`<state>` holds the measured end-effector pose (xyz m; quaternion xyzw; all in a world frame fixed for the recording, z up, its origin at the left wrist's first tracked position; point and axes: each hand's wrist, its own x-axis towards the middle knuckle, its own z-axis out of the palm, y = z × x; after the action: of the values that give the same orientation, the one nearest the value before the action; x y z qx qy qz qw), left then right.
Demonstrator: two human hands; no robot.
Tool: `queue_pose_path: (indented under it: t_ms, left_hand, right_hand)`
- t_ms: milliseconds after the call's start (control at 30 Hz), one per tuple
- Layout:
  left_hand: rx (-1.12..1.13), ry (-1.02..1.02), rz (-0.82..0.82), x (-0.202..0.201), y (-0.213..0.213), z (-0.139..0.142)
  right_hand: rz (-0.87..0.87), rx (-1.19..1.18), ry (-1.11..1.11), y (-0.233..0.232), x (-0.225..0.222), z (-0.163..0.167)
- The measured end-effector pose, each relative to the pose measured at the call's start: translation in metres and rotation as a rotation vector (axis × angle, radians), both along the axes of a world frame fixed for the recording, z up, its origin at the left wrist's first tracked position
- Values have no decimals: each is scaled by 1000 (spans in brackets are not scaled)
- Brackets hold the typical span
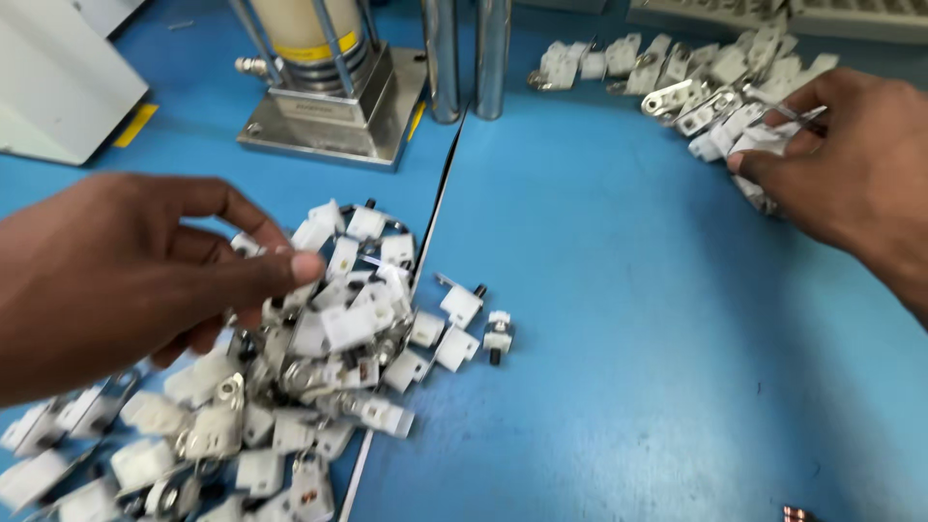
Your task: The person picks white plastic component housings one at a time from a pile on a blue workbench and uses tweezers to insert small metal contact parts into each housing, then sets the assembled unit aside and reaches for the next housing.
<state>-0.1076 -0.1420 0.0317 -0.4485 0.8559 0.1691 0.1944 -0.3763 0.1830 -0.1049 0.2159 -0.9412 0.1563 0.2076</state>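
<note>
My left hand (116, 275) hovers over a heap of small white plastic parts with metal lugs (319, 358) at the lower left; its thumb and fingers pinch toward one white part at the heap's top, though I cannot tell whether it is gripped. My right hand (851, 169) reaches into a second pile of the same white and metal parts (696, 82) at the upper right, with its fingers closed on one white part with a metal strip (773, 135).
A metal press base with vertical chrome rods (333, 101) stands at the back centre. A white housing (58, 77) sits at the far left. The blue work surface (628, 338) has a seam running down its middle. Two loose parts (478, 324) lie beside the heap.
</note>
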Motion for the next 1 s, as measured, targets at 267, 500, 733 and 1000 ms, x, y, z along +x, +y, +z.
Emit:
queue_pose_path:
  t_ms: [267,500,733,1000]
  left_hand:
    - [-87,703,-506,12,8,-10]
    - [601,1261,-679,51,102,-29]
    - [975,637,-390,108,116,-39]
    - [875,694,-439,107,126,-25]
  right_hand:
    - [-285,-86,-254,-14,61,59]
    - [-338,-921,-1074,9,216,117]
    - [-547,-142,-812,48,293,72]
    - [-318,111,-654,17,258,93]
